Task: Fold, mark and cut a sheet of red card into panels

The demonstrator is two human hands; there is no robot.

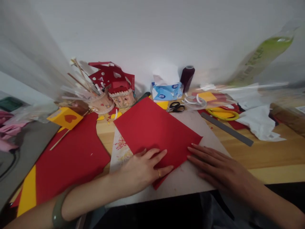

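Note:
A red sheet lies turned at an angle on a pale grey board that has red and yellow marks at its left side. My left hand, with a ring on one finger, rests on the sheet's lower part, fingers spread. Beside it, my right hand lies flat, its fingertips at the sheet's right edge and the rest over the board. Both hands are open and grip nothing. The sheet's near corner shows between the hands.
Black scissors, a tissue pack and a dark thread spool stand behind. Left are a larger red sheet, a yellow box and decorated cups. Right are yellow scissors and a grey strip.

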